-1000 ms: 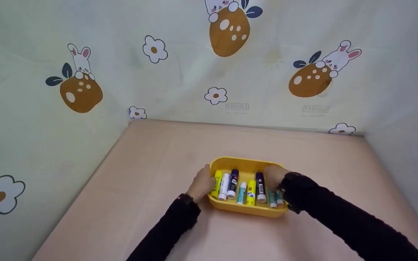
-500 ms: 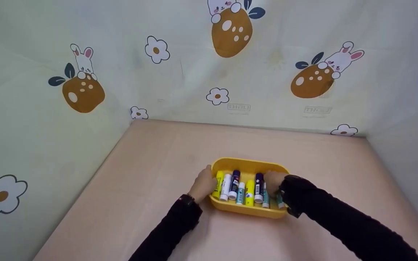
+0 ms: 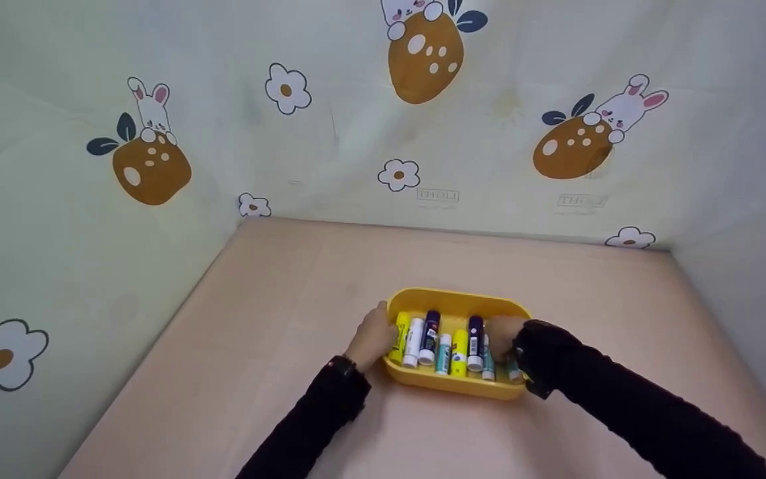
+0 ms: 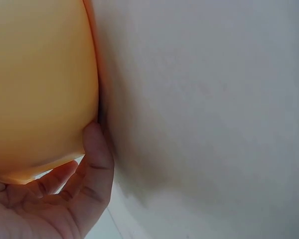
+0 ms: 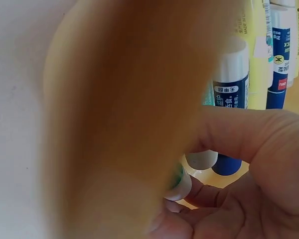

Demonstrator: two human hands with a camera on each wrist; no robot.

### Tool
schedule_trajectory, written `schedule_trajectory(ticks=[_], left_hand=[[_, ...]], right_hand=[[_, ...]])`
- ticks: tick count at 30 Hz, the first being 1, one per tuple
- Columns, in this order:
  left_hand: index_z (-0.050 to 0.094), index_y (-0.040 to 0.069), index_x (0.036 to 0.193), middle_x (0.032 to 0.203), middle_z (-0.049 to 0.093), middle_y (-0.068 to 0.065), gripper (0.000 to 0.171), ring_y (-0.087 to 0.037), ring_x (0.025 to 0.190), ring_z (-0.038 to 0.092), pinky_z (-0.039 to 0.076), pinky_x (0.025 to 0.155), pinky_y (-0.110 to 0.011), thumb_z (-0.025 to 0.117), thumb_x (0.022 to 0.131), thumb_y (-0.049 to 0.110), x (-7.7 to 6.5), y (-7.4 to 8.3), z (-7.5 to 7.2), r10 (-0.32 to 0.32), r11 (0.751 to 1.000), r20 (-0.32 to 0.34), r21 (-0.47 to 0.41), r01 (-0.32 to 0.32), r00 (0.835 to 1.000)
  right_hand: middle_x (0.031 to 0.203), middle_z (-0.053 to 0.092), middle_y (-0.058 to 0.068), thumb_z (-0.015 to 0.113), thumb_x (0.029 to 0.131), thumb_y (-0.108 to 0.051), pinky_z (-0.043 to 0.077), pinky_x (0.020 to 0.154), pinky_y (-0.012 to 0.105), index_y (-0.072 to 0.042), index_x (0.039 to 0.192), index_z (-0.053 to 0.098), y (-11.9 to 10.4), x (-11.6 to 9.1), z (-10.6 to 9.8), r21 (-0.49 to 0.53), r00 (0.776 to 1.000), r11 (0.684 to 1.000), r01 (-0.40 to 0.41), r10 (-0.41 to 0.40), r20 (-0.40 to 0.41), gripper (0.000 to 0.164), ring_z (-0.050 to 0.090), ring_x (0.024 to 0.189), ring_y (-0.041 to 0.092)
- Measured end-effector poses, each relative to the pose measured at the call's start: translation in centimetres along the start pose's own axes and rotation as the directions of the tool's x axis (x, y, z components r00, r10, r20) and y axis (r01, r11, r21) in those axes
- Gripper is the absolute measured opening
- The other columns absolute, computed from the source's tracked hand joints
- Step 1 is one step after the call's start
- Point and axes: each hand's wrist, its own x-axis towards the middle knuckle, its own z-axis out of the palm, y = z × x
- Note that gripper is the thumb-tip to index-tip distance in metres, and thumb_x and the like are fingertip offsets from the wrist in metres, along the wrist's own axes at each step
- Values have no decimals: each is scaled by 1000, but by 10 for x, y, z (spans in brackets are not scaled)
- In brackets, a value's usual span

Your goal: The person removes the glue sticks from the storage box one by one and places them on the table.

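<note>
A yellow plastic tray (image 3: 446,384) holds a row of glue sticks: a yellow one (image 3: 459,352), a white one (image 3: 413,342), dark blue ones and small teal ones. My left hand (image 3: 371,338) grips the tray's left end; in the left wrist view its fingers (image 4: 97,159) curl against the outer wall. Inside the right end, my right hand (image 3: 504,336) reaches down between two small teal sticks. The right wrist view shows its thumb and fingers bent around the white-and-green end of a small glue stick (image 5: 182,188). The blurred tray wall hides the fingertips.
The tray stands on a light pinkish tabletop (image 3: 303,299). Pale cloth walls (image 3: 330,146) printed with rabbits and flowers rise at the back and both sides.
The small teal sticks at the right end have spread apart, one now beside the dark blue stick. My right hand has shifted slightly; the left hand keeps its hold on the tray.
</note>
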Motion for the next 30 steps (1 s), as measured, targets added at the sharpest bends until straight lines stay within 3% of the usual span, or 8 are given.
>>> schedule_trajectory(ticks=[4,8,16,22,30], left_hand=[[29,-7,140,139,42,-24,54,-30,129,40,31,109,-45,40,88,0,-1,-1,0,46,999,-13,9,-46,999],[21,-8,144,146,31,-25,59,-33,136,29,23,112,-46,39,89,1,-2,0,-1,24,1000,-2,11,-24,1000],[21,-6,144,147,31,-24,57,-32,136,29,23,113,-45,40,91,3,0,2,0,-7,998,-9,59,7,1000],[23,-4,144,145,34,-23,56,-32,134,33,25,111,-46,40,91,3,1,2,0,-21,998,-9,53,22,1000],[22,-5,144,145,34,-23,58,-30,133,35,27,111,-46,40,90,2,0,2,0,-15,999,-2,45,15,1000]], right_hand=[[61,49,4,55,67,6,34,45,21,-2,71,55,0,-3,-3,33,1000,999,-3,2,28,9,43,51,15],[63,49,4,56,70,4,33,46,22,-2,76,57,0,-7,-7,99,998,994,-44,39,52,9,43,53,15],[77,56,8,65,75,3,44,54,26,-1,95,62,-2,-20,-16,272,997,960,-70,61,41,21,54,67,21],[87,58,10,62,79,0,48,57,28,-3,109,57,0,-28,-22,310,996,947,-88,78,43,30,56,73,24],[85,61,18,59,82,-4,57,62,35,6,120,45,9,-37,-39,316,997,945,-80,68,48,42,66,62,24]])
